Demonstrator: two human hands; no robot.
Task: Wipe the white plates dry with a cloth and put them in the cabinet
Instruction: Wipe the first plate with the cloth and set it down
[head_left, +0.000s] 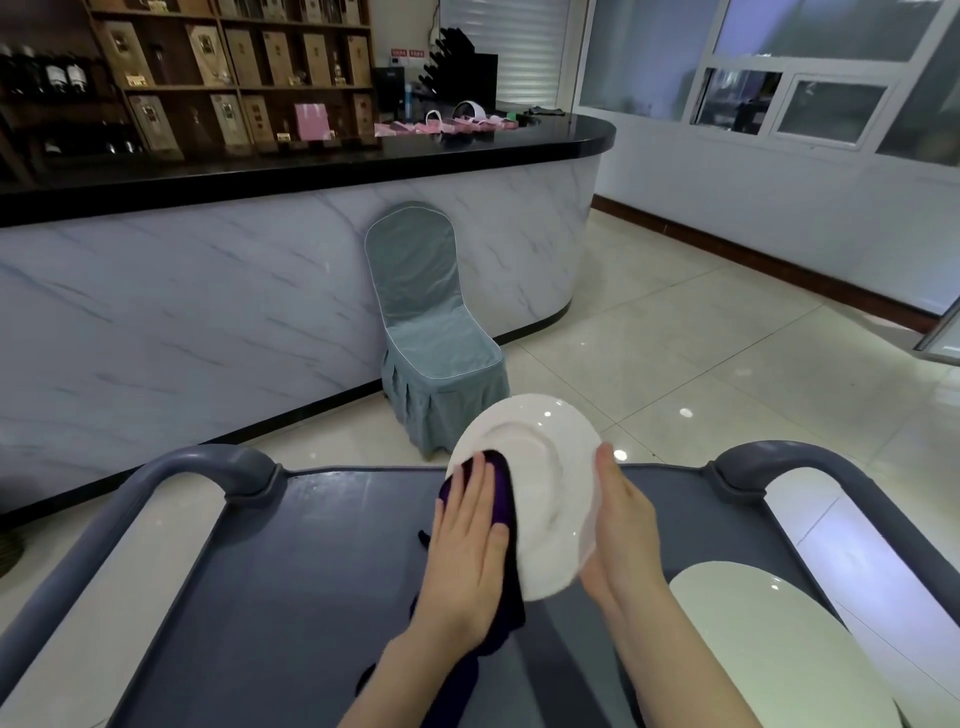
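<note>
**Wiping a plate over the cart, lower centre of frame**

- Left hand (467, 551): fingers straight and together, flat on a purple cloth (503, 496), pressing it onto the left part of the plate's face. Not curled round anything.
- Cloth: top edge shows past the fingertips. The rest hangs dark below the palm and trails toward the bottom edge of the frame, along the left forearm.
- Right hand (621, 530): grips the plate (545, 467) at its right rim, with the thumb lying up along the front edge and the palm cupping the rim. The fingers are behind the plate, so I can't see them.
- Plate: white, held up off the cart and tilted on edge, face turned toward the camera and left. Lower rim sits between the two wrists.
- Second plate (769, 639): white, lying flat on the cart at lower right, just beside the right forearm.
- Cart (311, 571): grey top with a raised lip and rounded grey handle bars at its left and right far corners.
- Background: a chair (426, 322) with a blue-grey cover at frame centre, against a marble-front counter (260, 291) with a black top. Shelves (208, 67) of boxes and bottles at upper left, windows (779, 62) at upper right.
</note>
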